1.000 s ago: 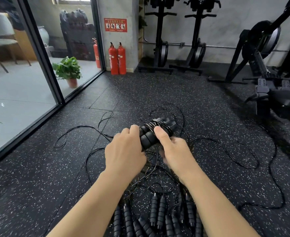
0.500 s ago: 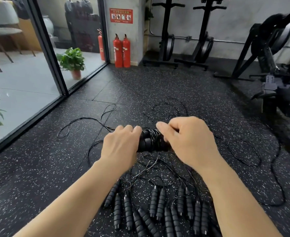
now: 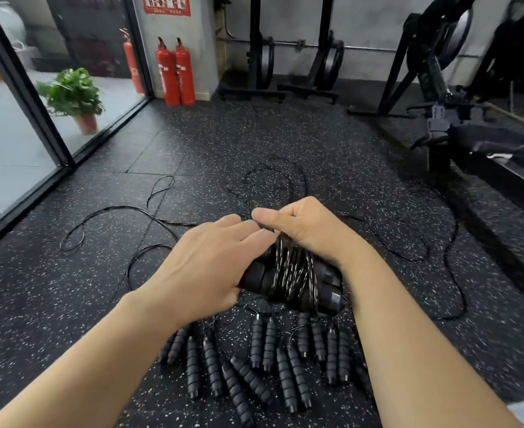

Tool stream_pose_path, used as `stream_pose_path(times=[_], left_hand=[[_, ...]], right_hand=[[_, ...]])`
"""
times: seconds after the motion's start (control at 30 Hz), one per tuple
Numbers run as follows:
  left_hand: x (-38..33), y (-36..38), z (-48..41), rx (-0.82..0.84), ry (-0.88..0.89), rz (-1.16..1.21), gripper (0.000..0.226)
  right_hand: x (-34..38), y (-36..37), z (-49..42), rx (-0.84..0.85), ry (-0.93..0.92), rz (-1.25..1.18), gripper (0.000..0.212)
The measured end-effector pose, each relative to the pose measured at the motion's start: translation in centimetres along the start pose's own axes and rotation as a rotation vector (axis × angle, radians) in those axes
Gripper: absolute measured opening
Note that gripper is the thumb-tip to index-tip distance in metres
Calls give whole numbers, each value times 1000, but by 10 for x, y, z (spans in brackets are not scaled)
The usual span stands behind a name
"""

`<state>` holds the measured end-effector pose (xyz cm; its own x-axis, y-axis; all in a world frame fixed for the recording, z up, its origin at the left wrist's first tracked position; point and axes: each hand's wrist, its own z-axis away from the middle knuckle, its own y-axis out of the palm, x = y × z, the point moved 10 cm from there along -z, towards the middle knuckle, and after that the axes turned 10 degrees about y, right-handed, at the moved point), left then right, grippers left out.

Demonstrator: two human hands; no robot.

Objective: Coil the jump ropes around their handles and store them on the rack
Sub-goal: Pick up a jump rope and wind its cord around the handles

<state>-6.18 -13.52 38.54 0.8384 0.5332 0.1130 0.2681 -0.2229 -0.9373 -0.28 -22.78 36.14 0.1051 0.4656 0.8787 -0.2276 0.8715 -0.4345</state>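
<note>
1 pair of handles (image 3: 288, 281) sits mid-air over the floor (image 3: 69, 304), partly wrapped in cord. Left hand (image 3: 205, 267) grips it; right hand (image 3: 304, 227) pinches the cord (image 3: 291, 267) at the top. Many uncoiled ropes (image 3: 264, 359) lie below. No storage rack is identifiable, so most work remains.

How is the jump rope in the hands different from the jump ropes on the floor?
The held jump rope has its cord wound tight around its paired handles; the floor jump ropes have bare handles and loose cords trailing over the floor. The held one is lifted, gripped by the left hand and right hand; the floor ones lie in a row, untouched. Both have black ridged handles and thin dark cords.
</note>
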Motion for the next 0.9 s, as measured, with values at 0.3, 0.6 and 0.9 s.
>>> stream_pose_path(times=[0.3, 0.6, 0.9], left_hand=[[11, -6, 7, -155, -72, 156, 73], [78, -4, 39, -270, -700, 233, 43], [122, 18, 84, -41, -1058, 91, 29]], right_hand=[[-21, 12, -1, 109, 178, -100, 39], [-39, 25, -16, -89, 321, -112, 44], [1, 72, -8, -61, 48, 448, 38]])
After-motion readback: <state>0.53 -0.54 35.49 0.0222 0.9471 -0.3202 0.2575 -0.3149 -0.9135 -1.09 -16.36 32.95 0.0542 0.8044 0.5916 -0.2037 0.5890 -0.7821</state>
